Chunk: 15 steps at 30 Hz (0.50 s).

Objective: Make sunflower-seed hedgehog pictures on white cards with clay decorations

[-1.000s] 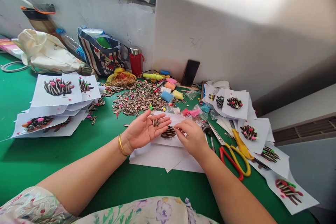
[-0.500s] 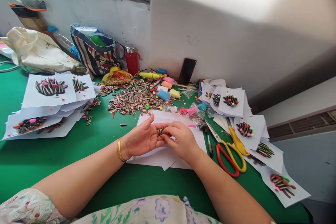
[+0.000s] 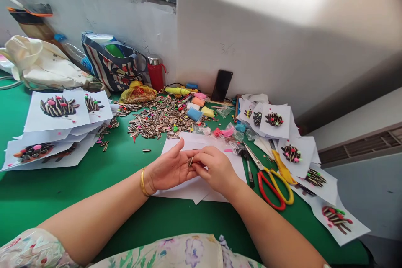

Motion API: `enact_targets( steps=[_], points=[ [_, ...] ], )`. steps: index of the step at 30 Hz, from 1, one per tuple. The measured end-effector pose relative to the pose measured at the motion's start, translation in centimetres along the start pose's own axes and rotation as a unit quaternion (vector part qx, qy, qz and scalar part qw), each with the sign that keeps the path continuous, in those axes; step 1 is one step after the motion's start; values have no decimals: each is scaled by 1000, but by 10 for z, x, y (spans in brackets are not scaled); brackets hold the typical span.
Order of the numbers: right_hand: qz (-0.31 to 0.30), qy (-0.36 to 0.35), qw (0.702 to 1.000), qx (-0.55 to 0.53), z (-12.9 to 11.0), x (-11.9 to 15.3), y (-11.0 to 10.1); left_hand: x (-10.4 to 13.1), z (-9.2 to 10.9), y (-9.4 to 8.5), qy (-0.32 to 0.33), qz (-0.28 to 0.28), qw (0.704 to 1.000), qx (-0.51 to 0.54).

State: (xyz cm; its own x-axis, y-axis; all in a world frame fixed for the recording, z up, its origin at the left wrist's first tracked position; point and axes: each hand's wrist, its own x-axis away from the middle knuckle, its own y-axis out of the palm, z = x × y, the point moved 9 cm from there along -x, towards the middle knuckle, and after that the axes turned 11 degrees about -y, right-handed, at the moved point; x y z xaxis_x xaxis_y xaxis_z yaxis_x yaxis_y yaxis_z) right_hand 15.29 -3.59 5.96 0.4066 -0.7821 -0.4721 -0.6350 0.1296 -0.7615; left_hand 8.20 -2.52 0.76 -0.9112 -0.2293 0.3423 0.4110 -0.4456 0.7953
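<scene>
My left hand (image 3: 169, 166) is turned palm up over the white sheets of paper (image 3: 230, 186), its fingers stretched out flat and its thumb raised. A striped sunflower seed (image 3: 190, 161) shows at the left hand's fingers, against the fingertips of my right hand (image 3: 215, 169). The right hand is closed in a pinch on the seed; any others are hidden behind its fingers. Beyond both hands lies a heap of loose sunflower seeds (image 3: 157, 119), with small coloured bits among them.
Scissors (image 3: 273, 182), a yellow cutter (image 3: 282, 167) and a black pen (image 3: 249, 171) lie right of the paper. Cards with seed figures pile up at left (image 3: 53, 123) and right (image 3: 326, 184). Behind stand clay blocks (image 3: 195, 114), a phone (image 3: 222, 85), a red flask (image 3: 156, 73) and bags (image 3: 109, 63).
Fewer seeds show between the hands now: one where two or so were visible. The right fingers have shifted slightly over the left fingers, and the whole view has moved a little.
</scene>
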Motion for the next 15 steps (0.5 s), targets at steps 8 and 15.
enact_targets(
  steps=[8, 15],
  points=[
    [-48, 1, 999, 5, -4, 1, 5, -1, -4, 4, -13, -16, 1000, 18],
    [-28, -17, 999, 6, -2, 3, 5, -2, -6, -2, -27, -7, 999, 35]
  ],
)
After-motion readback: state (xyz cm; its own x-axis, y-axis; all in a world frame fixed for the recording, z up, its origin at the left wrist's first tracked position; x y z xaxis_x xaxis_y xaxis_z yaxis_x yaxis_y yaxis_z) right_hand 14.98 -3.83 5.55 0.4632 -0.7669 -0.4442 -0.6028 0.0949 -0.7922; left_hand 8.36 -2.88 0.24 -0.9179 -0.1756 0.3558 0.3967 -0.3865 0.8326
